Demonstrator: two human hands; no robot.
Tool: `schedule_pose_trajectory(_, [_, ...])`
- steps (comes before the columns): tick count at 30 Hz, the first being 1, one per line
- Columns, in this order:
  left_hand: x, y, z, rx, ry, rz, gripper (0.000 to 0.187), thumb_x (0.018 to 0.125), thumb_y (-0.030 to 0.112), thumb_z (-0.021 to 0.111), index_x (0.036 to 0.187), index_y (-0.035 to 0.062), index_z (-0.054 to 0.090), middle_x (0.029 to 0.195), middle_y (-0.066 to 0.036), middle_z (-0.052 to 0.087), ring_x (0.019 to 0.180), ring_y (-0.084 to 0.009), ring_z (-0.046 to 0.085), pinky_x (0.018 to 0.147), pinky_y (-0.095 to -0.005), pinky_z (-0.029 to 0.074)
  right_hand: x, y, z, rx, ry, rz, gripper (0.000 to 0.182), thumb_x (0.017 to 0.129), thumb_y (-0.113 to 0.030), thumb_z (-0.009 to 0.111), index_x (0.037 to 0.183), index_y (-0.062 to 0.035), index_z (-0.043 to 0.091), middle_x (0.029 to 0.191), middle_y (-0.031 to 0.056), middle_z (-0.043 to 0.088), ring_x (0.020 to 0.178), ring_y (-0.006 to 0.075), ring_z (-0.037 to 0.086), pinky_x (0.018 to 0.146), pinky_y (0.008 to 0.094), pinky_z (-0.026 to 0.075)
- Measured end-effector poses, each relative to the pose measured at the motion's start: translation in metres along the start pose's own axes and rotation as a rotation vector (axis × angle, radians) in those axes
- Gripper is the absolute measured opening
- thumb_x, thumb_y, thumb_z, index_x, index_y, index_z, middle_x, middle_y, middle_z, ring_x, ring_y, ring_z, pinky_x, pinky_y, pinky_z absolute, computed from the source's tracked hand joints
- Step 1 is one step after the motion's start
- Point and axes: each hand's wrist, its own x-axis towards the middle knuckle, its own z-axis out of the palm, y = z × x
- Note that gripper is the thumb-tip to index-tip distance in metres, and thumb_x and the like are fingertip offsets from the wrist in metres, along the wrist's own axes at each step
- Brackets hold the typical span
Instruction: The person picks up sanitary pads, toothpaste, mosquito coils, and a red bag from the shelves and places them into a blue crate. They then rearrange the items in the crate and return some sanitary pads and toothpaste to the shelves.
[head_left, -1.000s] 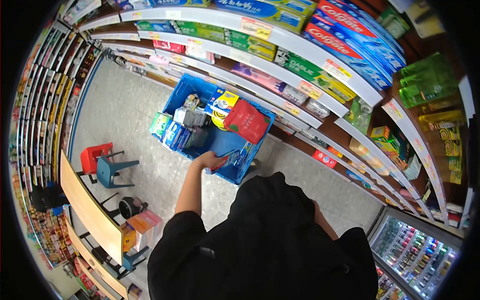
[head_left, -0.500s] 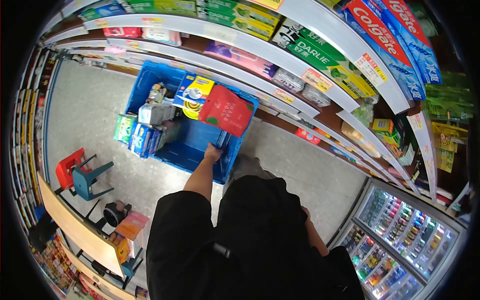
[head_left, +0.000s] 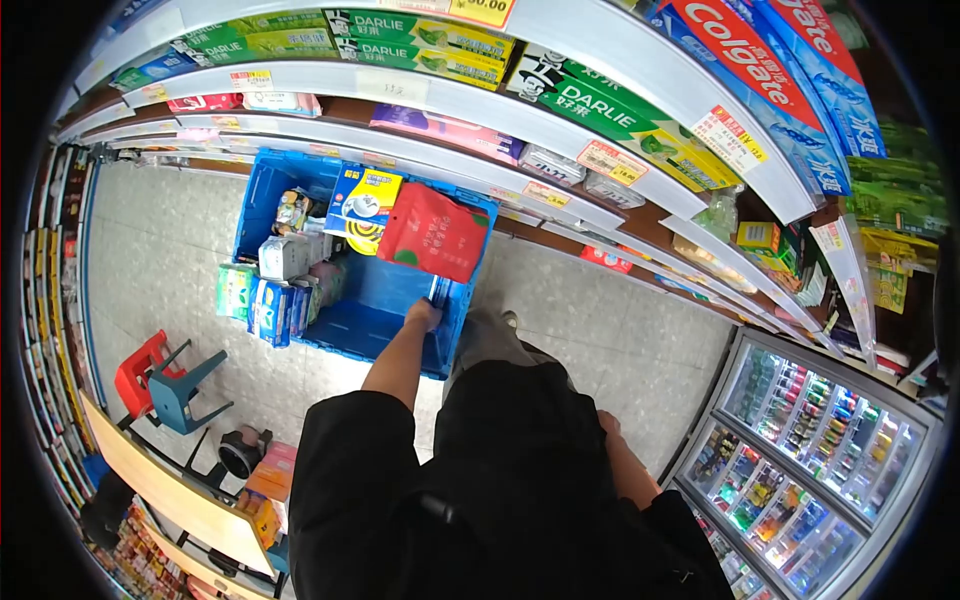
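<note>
A blue crate (head_left: 387,347) stands on the floor beside the shelves. My left hand (head_left: 423,315) reaches into its right part, fingers closed on or against a narrow dark-and-silver thing (head_left: 438,292) that I cannot make out. Just above lies a red package (head_left: 433,232), next to a blue and yellow box (head_left: 365,200). Several wrapped packs fill the crate's left side, among them a white pack (head_left: 284,258), a blue pack (head_left: 270,311) and a green pack (head_left: 236,290). My right hand (head_left: 608,424) hangs low beside my black clothing, its fingers mostly hidden.
Shelves with toothpaste boxes (head_left: 590,105) curve across the top and right. A glass-door drinks cooler (head_left: 810,440) stands lower right. At lower left are a red stool (head_left: 140,375), a teal stool (head_left: 178,393) and a wooden tabletop (head_left: 170,480).
The view has shifted, so the crate appears slightly further left and most of the shelves a little lower. My left hand stays in the crate by the same narrow thing.
</note>
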Motion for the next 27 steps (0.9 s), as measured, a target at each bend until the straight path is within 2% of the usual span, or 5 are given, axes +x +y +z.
schedule_pose_trajectory(3, [-0.031, 0.027, -0.043, 0.079, -0.301, -0.017, 0.049, 0.085, 0.046, 0.055, 0.097, 0.0005, 0.069, 0.103, -0.025, 0.068, 0.104, -0.0349, 0.065, 0.089, -0.0426, 0.051, -0.008, -0.021, -0.023, -0.078, -0.02, -0.024, 0.041, 0.094, -0.04, 0.043, 0.116, -0.0144, 0.066, 0.121, 0.0145, 0.063, 0.117, 0.0335, 0.057, 0.093, 0.0454, 0.049])
schedule_pose_trajectory(6, [0.062, -0.044, 0.008, 0.386, -0.438, 0.434, 0.052, 0.089, 0.048, 0.051, 0.093, 0.0, 0.071, 0.094, -0.023, 0.07, 0.095, -0.0359, 0.068, 0.084, -0.0434, 0.052, -0.007, -0.035, -0.042, -0.098, 0.011, -0.113, 0.038, 0.092, -0.034, 0.046, 0.107, -0.0064, 0.068, 0.115, 0.0185, 0.065, 0.112, 0.035, 0.06, 0.092, 0.0454, 0.048])
schedule_pose_trajectory(7, [0.052, -0.042, 0.012, 0.327, -0.369, 0.21, 0.05, 0.091, 0.042, 0.048, 0.107, -0.0007, 0.069, 0.108, -0.022, 0.068, 0.105, -0.036, 0.065, 0.089, -0.0422, 0.051, 0.003, -0.033, -0.04, -0.123, 0.035, -0.141, 0.037, 0.092, -0.034, 0.046, 0.107, -0.0089, 0.068, 0.114, 0.0173, 0.066, 0.111, 0.0341, 0.06, 0.092, 0.0452, 0.049])
schedule_pose_trajectory(13, [0.038, -0.068, 0.052, 0.392, -0.205, 0.204, 0.047, 0.098, 0.033, 0.04, 0.127, 0.0008, 0.058, 0.128, -0.023, 0.058, 0.117, -0.037, 0.057, 0.097, -0.045, 0.047, 0.026, -0.018, -0.036, -0.315, 0.032, -0.237, 0.032, 0.091, -0.031, 0.049, 0.106, -0.0128, 0.07, 0.109, 0.0147, 0.068, 0.107, 0.0317, 0.064, 0.086, 0.0438, 0.053])
schedule_pose_trajectory(27, [0.019, -0.018, 0.026, 0.271, 0.067, 0.176, 0.042, 0.086, 0.03, 0.047, 0.109, 0.0013, 0.067, 0.117, -0.028, 0.061, 0.115, -0.0395, 0.057, 0.099, -0.0441, 0.046, 0.037, 0.016, -0.046, -0.163, -0.001, -0.207, 0.034, 0.088, -0.033, 0.05, 0.107, -0.0137, 0.07, 0.116, 0.0153, 0.066, 0.112, 0.0334, 0.061, 0.092, 0.0452, 0.049])
